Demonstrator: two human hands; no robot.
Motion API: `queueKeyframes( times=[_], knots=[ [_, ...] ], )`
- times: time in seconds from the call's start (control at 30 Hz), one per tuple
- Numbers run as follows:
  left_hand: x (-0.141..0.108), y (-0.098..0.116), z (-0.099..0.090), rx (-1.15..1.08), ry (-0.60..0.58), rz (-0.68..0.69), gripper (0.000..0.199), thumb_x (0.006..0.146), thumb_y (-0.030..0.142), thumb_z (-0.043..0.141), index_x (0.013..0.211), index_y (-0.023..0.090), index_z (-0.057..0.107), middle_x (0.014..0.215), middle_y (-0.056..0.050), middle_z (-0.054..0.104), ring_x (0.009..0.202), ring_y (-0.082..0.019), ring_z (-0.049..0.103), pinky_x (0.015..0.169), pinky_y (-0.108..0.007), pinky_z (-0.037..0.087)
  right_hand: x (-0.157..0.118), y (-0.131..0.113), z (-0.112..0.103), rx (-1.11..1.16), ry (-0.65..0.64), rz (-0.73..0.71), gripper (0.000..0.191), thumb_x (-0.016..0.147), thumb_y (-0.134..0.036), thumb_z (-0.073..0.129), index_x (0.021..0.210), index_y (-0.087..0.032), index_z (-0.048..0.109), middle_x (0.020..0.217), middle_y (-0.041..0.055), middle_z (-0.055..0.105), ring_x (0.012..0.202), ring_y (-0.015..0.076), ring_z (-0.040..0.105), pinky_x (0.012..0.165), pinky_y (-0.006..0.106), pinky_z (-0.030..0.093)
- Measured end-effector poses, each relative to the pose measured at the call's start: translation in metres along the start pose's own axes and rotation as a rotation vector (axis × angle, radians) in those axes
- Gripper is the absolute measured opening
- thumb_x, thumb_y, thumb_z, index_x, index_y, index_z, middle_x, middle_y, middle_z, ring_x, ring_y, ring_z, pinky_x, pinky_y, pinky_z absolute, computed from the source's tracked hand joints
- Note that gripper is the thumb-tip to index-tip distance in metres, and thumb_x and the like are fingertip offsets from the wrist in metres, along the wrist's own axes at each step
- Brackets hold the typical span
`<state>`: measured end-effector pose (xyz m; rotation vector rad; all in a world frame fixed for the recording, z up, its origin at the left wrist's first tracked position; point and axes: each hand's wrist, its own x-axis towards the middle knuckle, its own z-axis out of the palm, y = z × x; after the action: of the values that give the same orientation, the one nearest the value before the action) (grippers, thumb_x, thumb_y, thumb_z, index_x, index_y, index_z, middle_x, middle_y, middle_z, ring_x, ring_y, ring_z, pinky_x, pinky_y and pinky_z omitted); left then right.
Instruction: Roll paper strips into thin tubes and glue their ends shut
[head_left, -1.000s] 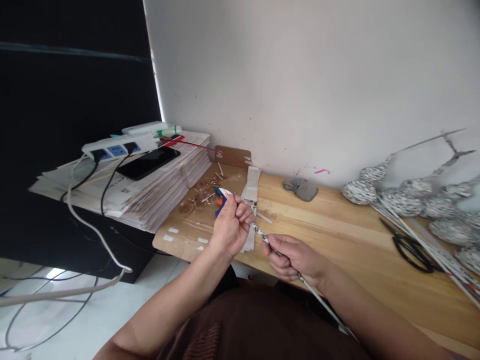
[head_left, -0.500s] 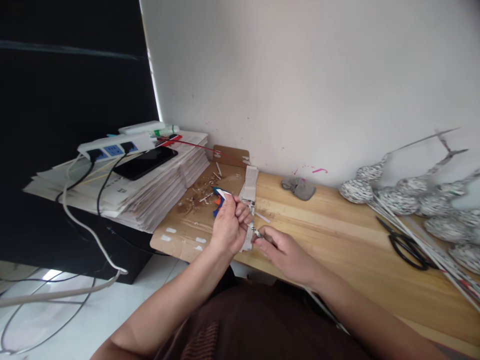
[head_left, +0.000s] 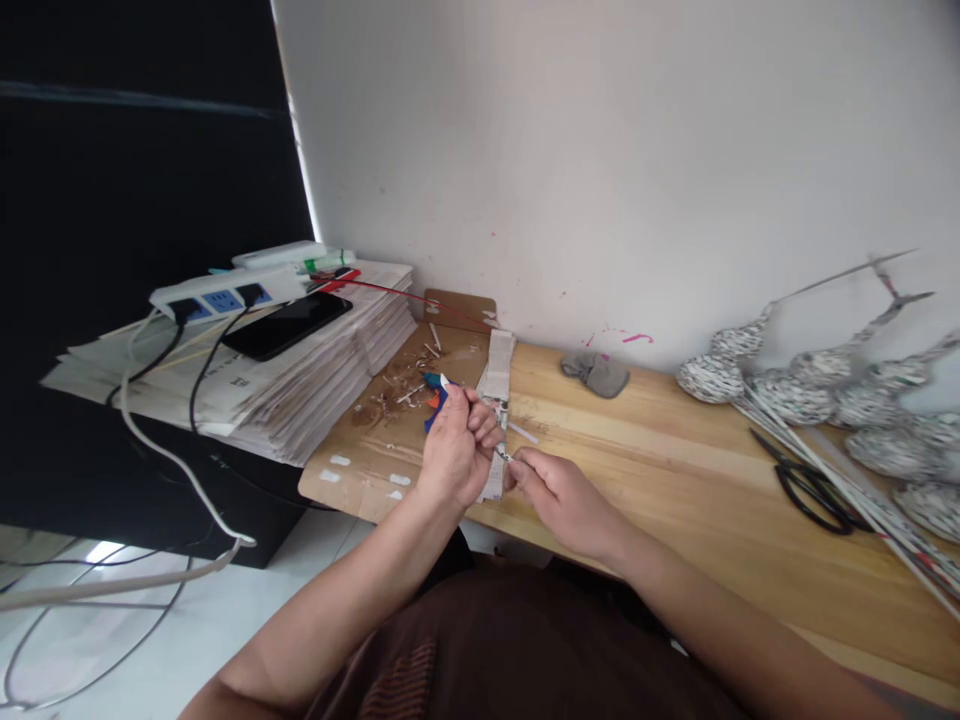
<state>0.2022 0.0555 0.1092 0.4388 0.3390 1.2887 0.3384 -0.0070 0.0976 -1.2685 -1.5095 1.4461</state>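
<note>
My left hand [head_left: 457, 445] is closed around a rolled newspaper strip [head_left: 504, 456], whose white tip shows above the thumb. On the right, my right hand [head_left: 559, 495] pinches the other end between thumb and fingers. The thin twisted part runs across the short gap between both hands. Beneath them, flat newspaper strips [head_left: 499, 362] lie at the edge of a cardboard sheet [head_left: 352, 490]. Behind my left fingers a blue and orange tool [head_left: 432, 402], which looks like a glue gun, is partly hidden.
At left, a tall paper stack [head_left: 322, 390] carries a power strip [head_left: 225, 296] and a phone [head_left: 289, 325]. A grey cloth pouch [head_left: 596, 374] lies near the wall. Black scissors [head_left: 814, 497], long paper rods [head_left: 847, 477] and several woven paper gourds [head_left: 791, 395] are at right.
My right fingers have turned and closed in on the rolled strip. A pale rod seen below my right forearm is now mostly out of sight. My left hand barely moved.
</note>
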Motion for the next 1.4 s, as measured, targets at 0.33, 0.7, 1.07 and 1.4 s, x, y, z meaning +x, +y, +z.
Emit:
queueKeyframes(
  times=[0.33, 0.7, 1.07, 1.4],
  knots=[
    [-0.001, 0.0, -0.002, 0.027, 0.042, 0.03, 0.031, 0.092, 0.044, 0.046, 0.078, 0.016, 0.051, 0.056, 0.007, 0.03, 0.044, -0.005, 0.027, 0.04, -0.016, 0.026, 0.003, 0.001, 0.007, -0.637, 0.177, -0.251, 0.025, 0.096, -0.037, 0.04, 0.083, -0.019, 0.052, 0.073, 0.0033, 0.06, 0.068, 0.0159, 0.056, 0.064, 0.028, 0.039],
    [-0.001, -0.001, 0.001, 0.117, 0.165, 0.091, 0.033, 0.093, 0.045, 0.045, 0.076, 0.017, 0.05, 0.053, 0.007, 0.03, 0.042, -0.006, 0.027, 0.039, -0.017, 0.025, 0.007, 0.005, 0.02, -1.145, 0.208, -0.251, 0.029, 0.099, -0.035, 0.032, 0.104, -0.016, 0.053, 0.074, 0.01, 0.068, 0.064, 0.0221, 0.063, 0.053, 0.029, 0.03],
    [0.001, 0.002, 0.0, 0.01, 0.213, 0.047, 0.037, 0.093, 0.048, 0.041, 0.077, 0.017, 0.053, 0.056, 0.005, 0.034, 0.047, -0.009, 0.036, 0.048, -0.02, 0.037, 0.011, 0.001, 0.02, -1.111, 0.246, -0.234, 0.034, 0.099, -0.037, 0.027, 0.113, -0.017, 0.051, 0.084, 0.013, 0.069, 0.071, 0.0232, 0.063, 0.056, 0.03, 0.033],
    [-0.006, -0.001, -0.004, 0.065, 0.059, 0.064, 0.022, 0.09, 0.036, 0.054, 0.083, 0.015, 0.057, 0.059, 0.005, 0.041, 0.052, -0.008, 0.042, 0.059, -0.021, 0.044, 0.009, -0.006, 0.015, -0.574, 0.201, -0.286, 0.023, 0.098, -0.034, 0.037, 0.09, -0.02, 0.053, 0.081, 0.0034, 0.062, 0.071, 0.0152, 0.055, 0.064, 0.028, 0.038]
  ],
)
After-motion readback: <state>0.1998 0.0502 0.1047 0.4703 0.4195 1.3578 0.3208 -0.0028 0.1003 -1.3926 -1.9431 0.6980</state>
